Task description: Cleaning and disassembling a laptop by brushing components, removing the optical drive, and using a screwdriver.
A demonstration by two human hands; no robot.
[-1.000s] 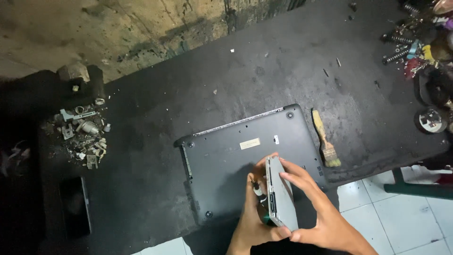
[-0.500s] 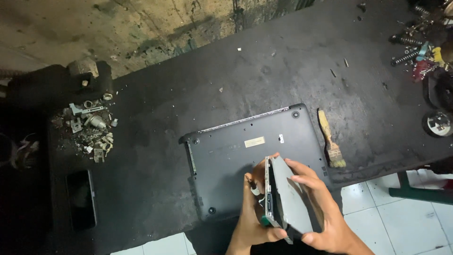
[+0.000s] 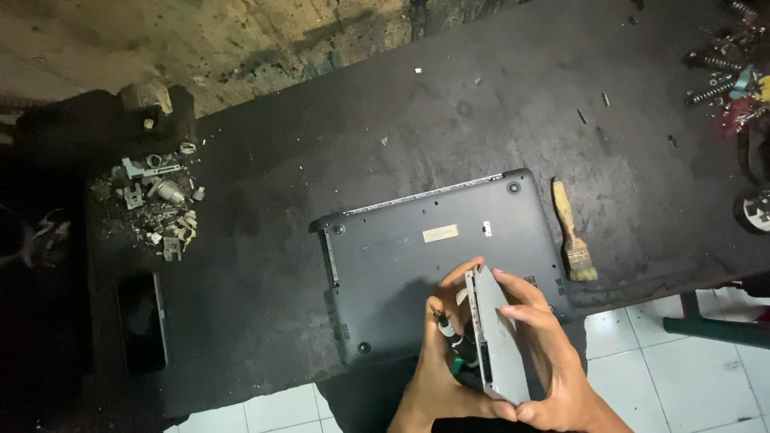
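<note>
- Slim grey drive module (image 3: 499, 341) is held up on edge between both hands, above the near edge of the bench (image 3: 321, 144), over the near right corner of the upturned laptop (image 3: 433, 256).
- Right hand (image 3: 553, 361): grip closed around the module's right side; fingers (image 3: 513, 287) curl over its top edge, thumb at the lower end.
- Left hand (image 3: 437, 377): grip closed; pinches the module's left edge and also holds a small screwdriver (image 3: 449, 333), tip pointing up beside the module.
- Laptop lies base-up, near the near edge of the bench, middle-right.
- Paintbrush (image 3: 571, 232) lies just beside the laptop's right side, apart from it.
- Pile of metal scraps (image 3: 160, 204) at the left part of the bench; dark phone (image 3: 143, 321) near the left near corner.
- Screws and tools (image 3: 726, 76) at the far right corner.
</note>
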